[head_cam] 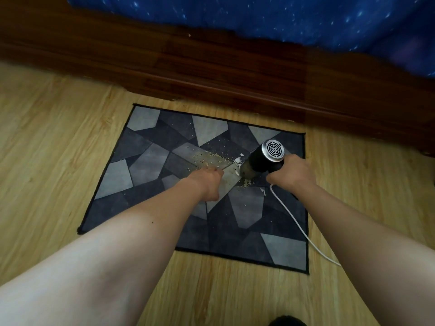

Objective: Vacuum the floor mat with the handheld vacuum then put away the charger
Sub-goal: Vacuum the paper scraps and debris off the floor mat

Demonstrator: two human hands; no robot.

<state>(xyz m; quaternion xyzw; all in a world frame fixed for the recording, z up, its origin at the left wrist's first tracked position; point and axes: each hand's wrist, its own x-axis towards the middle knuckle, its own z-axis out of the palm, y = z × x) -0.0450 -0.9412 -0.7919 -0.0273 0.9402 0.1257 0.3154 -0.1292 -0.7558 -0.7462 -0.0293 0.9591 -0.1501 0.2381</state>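
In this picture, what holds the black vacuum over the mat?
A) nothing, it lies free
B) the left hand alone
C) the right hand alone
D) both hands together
C: the right hand grips the vacuum, while the left hand is apart from it, down on the mat.

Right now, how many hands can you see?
2. The left hand is over the middle of the mat; the right hand grips the handheld vacuum near the mat's right edge.

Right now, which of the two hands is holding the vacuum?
The right hand: it grips the black handheld vacuum, white cord trailing below it. The left hand only rests on the floor mat.
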